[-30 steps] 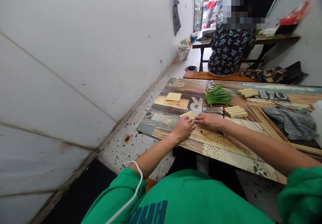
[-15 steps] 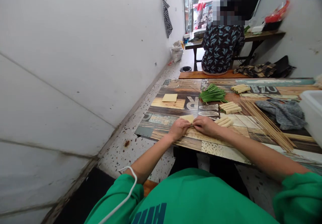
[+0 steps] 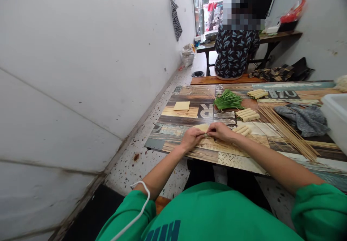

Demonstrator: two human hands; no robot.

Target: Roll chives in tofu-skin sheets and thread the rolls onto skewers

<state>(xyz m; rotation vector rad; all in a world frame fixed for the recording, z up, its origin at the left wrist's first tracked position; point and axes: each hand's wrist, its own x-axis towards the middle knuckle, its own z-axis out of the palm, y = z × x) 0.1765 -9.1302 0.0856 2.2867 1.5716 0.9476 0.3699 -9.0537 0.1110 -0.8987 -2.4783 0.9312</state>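
My left hand (image 3: 193,138) is closed, its fingertips pinching the near edge of a pale yellow tofu sheet (image 3: 201,127) on the table. Beside it my right hand (image 3: 219,130) is closed too, thumb and fingers at the same edge. The fingers hide most of that edge, and I cannot make out what lies inside it. Right of my right hand are short tofu rolls (image 3: 242,130), with more rolls (image 3: 247,115) behind them. A bunch of green chives (image 3: 228,100) lies beyond my hands. Another flat tofu sheet or small stack (image 3: 181,106) is at the far left.
Long bamboo skewers (image 3: 291,134) lie loose at the right, beside a grey cloth (image 3: 302,119) and a white tub (image 3: 336,111). More rolls (image 3: 257,94) sit toward the back. A person (image 3: 233,51) sits on the bench (image 3: 202,80) beyond the table, facing away. A wall (image 3: 81,71) runs along the left.
My right hand has lifted slightly, its fingers more bunched at the sheet's edge. My left hand stays nearly in place. The whole view has shifted a little.
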